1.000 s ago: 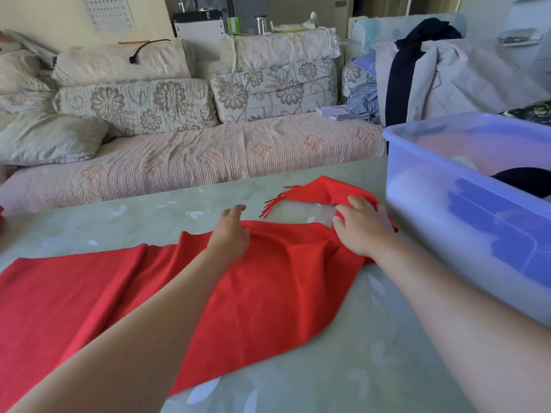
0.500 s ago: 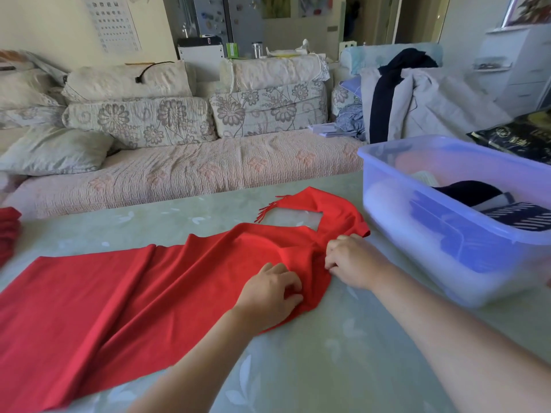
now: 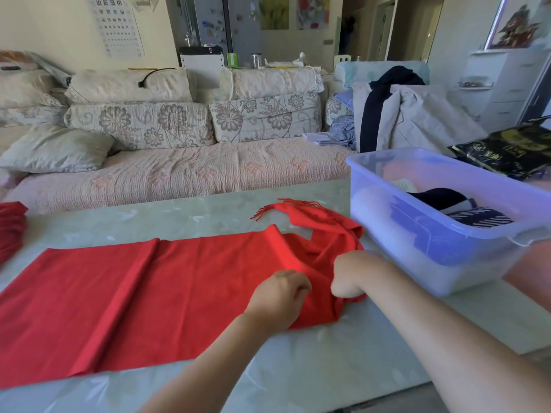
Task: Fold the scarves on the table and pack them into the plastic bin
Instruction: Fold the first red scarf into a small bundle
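While both hands are bunching up its right end, the red scarf [image 3: 134,299] is lying spread along the table [image 3: 313,374]. The left hand [image 3: 278,293] is curling its fingers into the cloth close to the near edge, knuckles up. The right hand [image 3: 353,274] is sitting just beside it, fingers tucked under and closing on a gathered fold of the same scarf. Between the two grips the fabric is rucking into ridges.

Leftward from the grip the scarf is stretching out mostly flat, with one long crease crossing it, and its far end is running out of view. Just beyond the grip, away from the person, the scarf's end is twisting back on itself, and its fringe [image 3: 264,210] is trailing on the tabletop.

To the right of the grip, near the right hand, the plastic bin [image 3: 384,234] is standing on the table. The scarf's twisted end is reaching close to its wall; whether they are touching I cannot tell. Inside the bin a dark folded scarf [image 3: 438,197] and a striped one [image 3: 480,219] are lying side by side. Well to the left of the grip, a pile of red cloth [image 3: 12,231] is sitting at the table's end. A sofa [image 3: 179,174] is standing beyond the table.
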`<move>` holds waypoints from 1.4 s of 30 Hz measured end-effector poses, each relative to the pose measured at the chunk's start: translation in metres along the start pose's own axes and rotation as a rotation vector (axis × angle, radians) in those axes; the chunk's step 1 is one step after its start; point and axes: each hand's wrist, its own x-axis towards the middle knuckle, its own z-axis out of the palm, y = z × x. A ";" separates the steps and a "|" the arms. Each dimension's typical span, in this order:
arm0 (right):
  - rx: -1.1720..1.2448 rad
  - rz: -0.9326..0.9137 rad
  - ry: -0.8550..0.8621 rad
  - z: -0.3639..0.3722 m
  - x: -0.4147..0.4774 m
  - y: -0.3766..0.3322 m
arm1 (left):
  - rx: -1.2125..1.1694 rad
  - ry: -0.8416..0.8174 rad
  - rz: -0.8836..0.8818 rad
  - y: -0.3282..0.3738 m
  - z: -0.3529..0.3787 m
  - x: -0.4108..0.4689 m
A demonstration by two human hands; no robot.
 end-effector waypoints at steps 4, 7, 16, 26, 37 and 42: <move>0.245 -0.206 0.412 0.008 0.009 -0.021 | 0.221 -0.185 -0.166 -0.014 0.002 -0.012; 0.456 -0.261 0.381 0.024 0.029 -0.027 | 0.192 -0.415 -0.137 -0.017 0.003 -0.021; 0.251 -0.038 0.406 0.040 0.097 0.003 | 0.166 0.075 -0.123 -0.045 -0.009 0.021; 0.124 0.359 0.577 0.020 0.133 0.008 | 0.187 -0.237 -0.286 -0.066 0.012 0.069; 0.199 -0.160 0.806 0.029 0.137 0.002 | 0.305 -0.267 -0.296 -0.063 0.025 0.070; 0.304 -0.094 0.443 0.058 0.119 0.000 | 0.276 0.016 -0.168 -0.051 0.023 0.053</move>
